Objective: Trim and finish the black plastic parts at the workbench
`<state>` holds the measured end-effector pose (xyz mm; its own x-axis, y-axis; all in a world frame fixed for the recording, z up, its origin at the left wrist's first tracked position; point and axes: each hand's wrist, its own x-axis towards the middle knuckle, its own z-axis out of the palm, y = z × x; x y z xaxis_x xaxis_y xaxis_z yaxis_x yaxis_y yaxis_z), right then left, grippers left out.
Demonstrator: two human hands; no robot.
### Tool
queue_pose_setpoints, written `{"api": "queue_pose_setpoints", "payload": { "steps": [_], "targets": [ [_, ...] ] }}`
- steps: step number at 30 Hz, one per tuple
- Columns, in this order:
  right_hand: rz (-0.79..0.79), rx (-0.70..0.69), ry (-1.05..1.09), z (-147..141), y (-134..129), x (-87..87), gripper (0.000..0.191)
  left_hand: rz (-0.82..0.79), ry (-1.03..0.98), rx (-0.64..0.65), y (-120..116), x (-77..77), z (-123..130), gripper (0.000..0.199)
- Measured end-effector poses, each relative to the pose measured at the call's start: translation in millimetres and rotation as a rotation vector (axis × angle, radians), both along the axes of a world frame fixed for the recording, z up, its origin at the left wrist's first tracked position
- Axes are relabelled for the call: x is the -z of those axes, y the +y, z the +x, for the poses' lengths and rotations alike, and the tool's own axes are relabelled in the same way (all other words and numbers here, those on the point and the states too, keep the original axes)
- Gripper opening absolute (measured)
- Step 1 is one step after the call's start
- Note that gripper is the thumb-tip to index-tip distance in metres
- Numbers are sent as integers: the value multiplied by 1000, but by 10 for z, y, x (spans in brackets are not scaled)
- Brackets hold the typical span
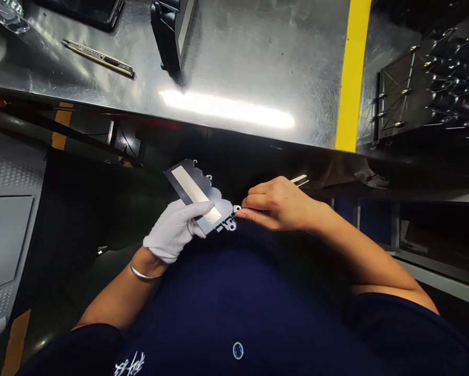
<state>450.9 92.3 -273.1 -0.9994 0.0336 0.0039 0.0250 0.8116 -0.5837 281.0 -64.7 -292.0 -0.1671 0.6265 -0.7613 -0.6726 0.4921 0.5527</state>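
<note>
A dark plastic part [218,194] with a scalloped edge, small ringed lugs and a pale flat strip along its face is held above my lap. My left hand [174,227], in a white glove, is closed on its lower side with the thumb pressed over the strip. At the part's right corner, my bare right hand [279,204] is closed, thumb and forefinger pinched against a lug. Behind its knuckles sticks out the end of a slim, pale, knife-like tool [300,180]; the rest of that tool is hidden by the hand.
Ahead runs a metal table [250,62] with a yellow stripe [352,73]. On it lie a slim utility knife [99,58], a black bracket-like piece [172,36] and, at right, several dark moulded parts [449,83]. A grey cabinet [7,235] stands at left.
</note>
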Motion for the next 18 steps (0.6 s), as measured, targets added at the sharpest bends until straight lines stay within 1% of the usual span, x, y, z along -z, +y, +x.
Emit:
{"api": "queue_pose_setpoints", "payload": {
  "steps": [2,4,5,6,7,9,10,12,14,15,16,18],
  "targets": [
    [-25,-71,-22,39,3,23,41,-2,-33,-72,20,-23,-61,18],
    [-64,-120,-30,80,-5,57,42,-11,-45,-202,48,-61,-129,9],
    [-86,-107,-14,95,-12,72,41,-14,-38,-254,63,-81,-154,7],
    [-105,-70,19,102,-19,83,39,-16,-32,-275,78,-97,-168,5],
    [-118,-14,61,99,-27,89,36,-18,-36,-266,92,-108,-171,5],
    [-113,84,140,69,-44,87,35,-26,-100,-176,115,-108,-145,6],
    [-104,94,171,44,-52,82,37,-29,-157,-114,120,-98,-126,8],
    [-98,51,225,-11,-65,71,37,-17,-251,-3,109,-69,-94,14],
    [-112,34,303,-60,-77,73,37,46,-221,90,66,-44,-88,26],
    [-120,71,354,-81,-85,80,40,102,-139,137,37,-38,-93,33],
    [-126,132,403,-101,-95,93,43,161,-2,180,8,-34,-99,37],
    [-148,277,475,-137,-129,134,49,262,389,218,-32,-33,-106,37]
  ]
}}
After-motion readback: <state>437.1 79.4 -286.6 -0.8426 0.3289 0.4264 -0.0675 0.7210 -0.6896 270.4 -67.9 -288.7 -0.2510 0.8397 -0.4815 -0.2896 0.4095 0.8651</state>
